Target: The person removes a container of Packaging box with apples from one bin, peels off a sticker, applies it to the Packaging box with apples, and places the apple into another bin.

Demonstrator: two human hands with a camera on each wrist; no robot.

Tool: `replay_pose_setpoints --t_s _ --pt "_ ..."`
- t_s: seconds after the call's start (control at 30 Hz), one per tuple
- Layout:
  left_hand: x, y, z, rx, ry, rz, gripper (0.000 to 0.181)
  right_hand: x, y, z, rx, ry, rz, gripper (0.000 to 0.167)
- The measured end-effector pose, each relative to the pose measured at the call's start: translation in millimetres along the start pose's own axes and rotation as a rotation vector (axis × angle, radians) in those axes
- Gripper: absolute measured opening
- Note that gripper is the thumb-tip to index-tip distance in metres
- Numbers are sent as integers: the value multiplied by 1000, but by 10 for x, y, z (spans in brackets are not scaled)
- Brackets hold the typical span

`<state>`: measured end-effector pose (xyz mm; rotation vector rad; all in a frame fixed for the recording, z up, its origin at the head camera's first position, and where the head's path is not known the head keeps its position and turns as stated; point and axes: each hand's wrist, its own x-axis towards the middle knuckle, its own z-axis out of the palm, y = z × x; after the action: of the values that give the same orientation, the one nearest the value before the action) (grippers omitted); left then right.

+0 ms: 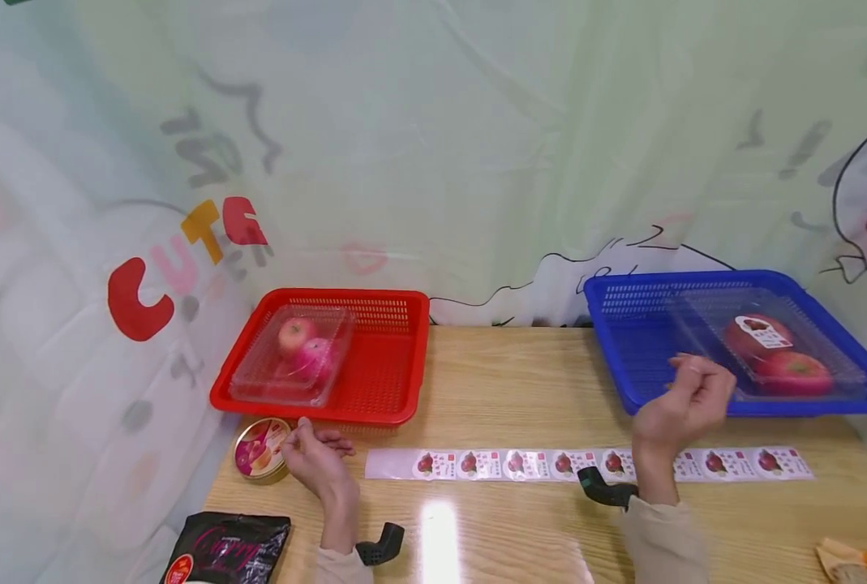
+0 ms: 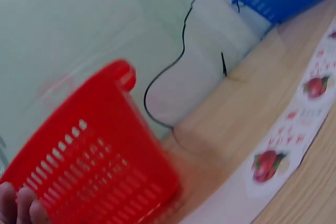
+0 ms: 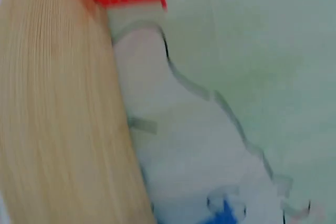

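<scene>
My left hand hovers at the near edge of the red basket, beside a round tin, its fingers loosely bent and nothing seen in them. In the red basket lies a clear plastic box with apples. My right hand is raised over the near left rim of the blue basket, fingers bent, no object visible in them. A clear box there holds two apples; a white label sits on its lid. Only left fingertips show in the left wrist view.
A strip of fruit labels runs across the wooden table, its left end bare of labels. A black packet lies at the front left, an orange-and-tan package at the front right. A printed curtain hangs behind.
</scene>
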<state>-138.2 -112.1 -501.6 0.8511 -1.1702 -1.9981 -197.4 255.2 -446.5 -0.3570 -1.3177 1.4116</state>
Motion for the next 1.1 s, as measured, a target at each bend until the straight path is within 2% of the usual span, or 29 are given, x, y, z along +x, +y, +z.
replay_pose_setpoints --t_s 0.07,0.13,0.27,0.37,0.47,0.6,0.67,0.77,0.93,1.1 --pt "79 -24 -18 5 -17 4 16 -141 -97 138 -42 -167 50 22" --pt "154 -47 -31 17 -43 11 18 -292 -193 279 -136 -367 109 19" --pt "252 -101 -55 59 -98 31 23 -532 -345 592 -360 -799 198 31" --pt "263 -133 -62 77 -125 45 26 -681 -395 829 -427 -1048 244 32" --pt "264 -157 -57 63 -147 63 27 -822 -411 1044 -375 -1226 317 30" --pt "286 -181 -42 14 -188 105 27 -986 -444 1322 -189 -1442 541 35" --pt "292 -192 -51 -5 -201 130 27 -1081 -458 1459 -108 -1518 661 38" --pt "297 -214 -66 -27 -222 163 27 -1234 -472 1639 -41 -1572 777 43" --pt "314 -259 -65 -47 -257 201 26 -1482 -444 1897 -16 -1598 898 47" --pt "350 -310 -78 -64 -292 231 26 -1689 -376 2072 -60 -1593 958 48"
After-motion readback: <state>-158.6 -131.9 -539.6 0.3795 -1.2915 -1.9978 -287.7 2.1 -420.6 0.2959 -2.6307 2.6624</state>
